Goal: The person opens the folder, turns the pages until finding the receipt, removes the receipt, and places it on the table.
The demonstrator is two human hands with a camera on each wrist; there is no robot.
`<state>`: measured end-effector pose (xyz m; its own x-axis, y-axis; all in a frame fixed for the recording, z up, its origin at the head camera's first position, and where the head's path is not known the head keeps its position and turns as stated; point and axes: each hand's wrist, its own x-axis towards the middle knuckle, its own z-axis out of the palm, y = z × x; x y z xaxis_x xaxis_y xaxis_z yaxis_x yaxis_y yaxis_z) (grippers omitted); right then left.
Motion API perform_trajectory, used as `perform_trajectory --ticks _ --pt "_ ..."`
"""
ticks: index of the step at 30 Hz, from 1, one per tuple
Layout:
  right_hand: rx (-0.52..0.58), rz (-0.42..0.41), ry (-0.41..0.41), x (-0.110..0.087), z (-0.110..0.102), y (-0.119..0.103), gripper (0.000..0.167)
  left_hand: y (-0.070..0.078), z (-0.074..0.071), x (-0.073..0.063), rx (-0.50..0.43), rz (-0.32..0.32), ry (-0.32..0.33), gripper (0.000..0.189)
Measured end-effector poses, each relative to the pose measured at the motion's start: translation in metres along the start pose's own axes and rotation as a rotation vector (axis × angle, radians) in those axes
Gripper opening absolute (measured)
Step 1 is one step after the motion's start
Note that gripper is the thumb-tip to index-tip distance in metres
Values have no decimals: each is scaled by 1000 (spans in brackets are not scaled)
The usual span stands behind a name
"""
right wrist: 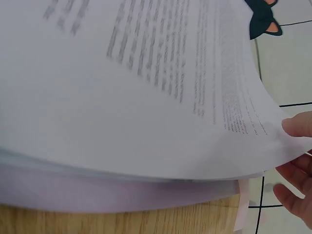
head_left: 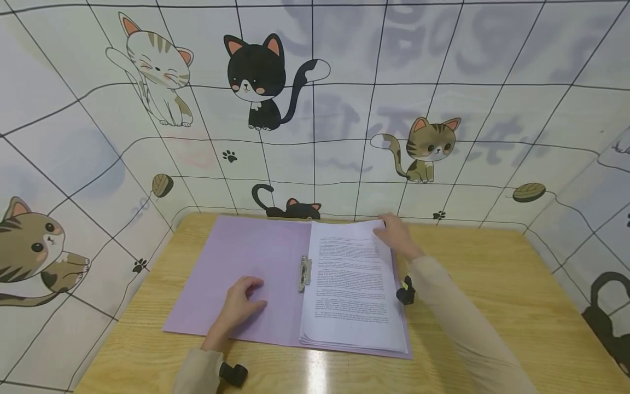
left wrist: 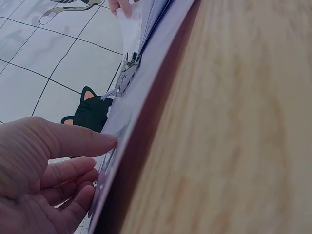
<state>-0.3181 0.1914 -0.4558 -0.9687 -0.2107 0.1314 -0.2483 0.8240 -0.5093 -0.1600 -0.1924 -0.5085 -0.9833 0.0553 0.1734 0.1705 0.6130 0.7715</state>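
A light purple folder (head_left: pixel 246 246) lies spread flat on the table. On its right half sits a stack of printed paper (head_left: pixel 351 279), beside the metal clip (head_left: pixel 303 273) at the spine. My right hand (head_left: pixel 396 236) pinches the top right corner of the uppermost sheet (right wrist: pixel 214 151), thumb on the printed face and fingers beneath. That sheet bows upward along its edge in the right wrist view. Over the folder's left cover is my left hand (head_left: pixel 240 303), fingers loosely bent, fingertips close to the cover, holding nothing.
The wooden table (head_left: pixel 467 273) extends to both sides of the folder and in front of it. A wall covering with cat drawings (head_left: pixel 344 109) rises right behind the table's back edge. Each wrist wears a small black camera (head_left: pixel 406 291).
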Motion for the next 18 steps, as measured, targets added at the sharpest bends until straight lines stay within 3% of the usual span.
perform_trajectory --ticks 5,7,11,18 --pt "255 98 1 -7 -2 0 20 1 0 -1 -7 -8 -4 40" --pt "322 138 -31 -12 -3 1 26 1 0 -1 -8 -15 -8 41" --pt "409 196 -134 -21 -7 1 39 2 0 -1 -2 -23 -11 41" --pt "526 236 -241 -38 -8 1 40 2 1 -2 -3 -27 -11 42"
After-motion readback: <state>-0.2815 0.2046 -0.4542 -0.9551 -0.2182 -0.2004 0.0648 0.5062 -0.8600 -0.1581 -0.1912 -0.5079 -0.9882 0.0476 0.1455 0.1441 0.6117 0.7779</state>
